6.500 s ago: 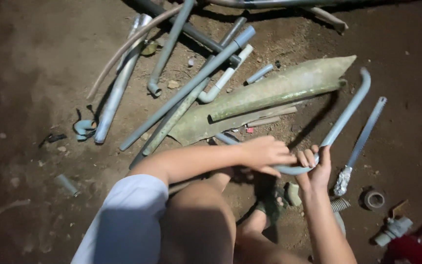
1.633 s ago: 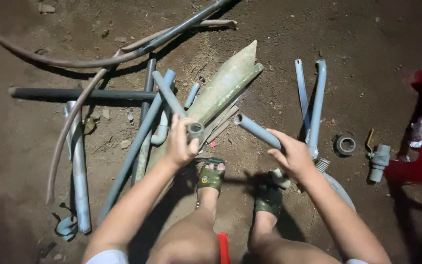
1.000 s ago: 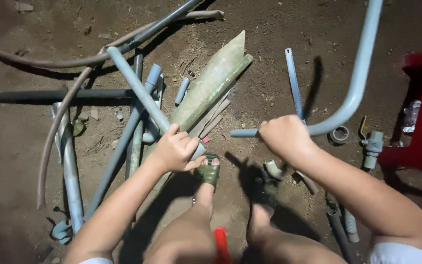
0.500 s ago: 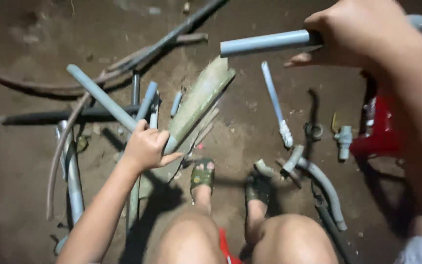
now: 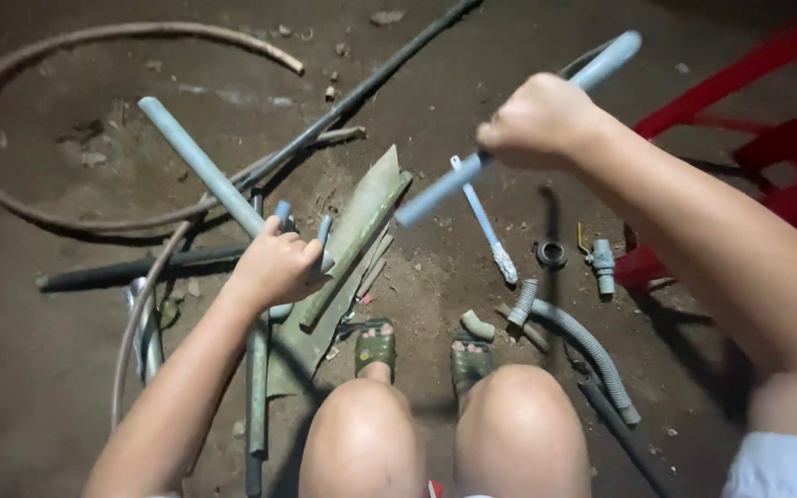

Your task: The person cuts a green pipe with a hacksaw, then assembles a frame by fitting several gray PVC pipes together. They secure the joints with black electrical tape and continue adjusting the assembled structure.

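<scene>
Crouched over the dirt floor, the person's left hand [image 5: 274, 267] is wrapped around a grey pipe [image 5: 197, 163] slanting toward the upper left of the frame. The right hand [image 5: 539, 118], fist closed, holds a second grey pipe [image 5: 442, 187] aloft at upper centre, above a flat green sheet [image 5: 358, 224] and a corrugated hose [image 5: 590, 346] lying lower right.

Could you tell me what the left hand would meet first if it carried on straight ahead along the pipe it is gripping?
Probably nothing close: the left hand grips a light blue pipe angled up and to the left, and past its tip only the curved brown hose on the dirt floor lies that way. Depth is unclear.
</scene>
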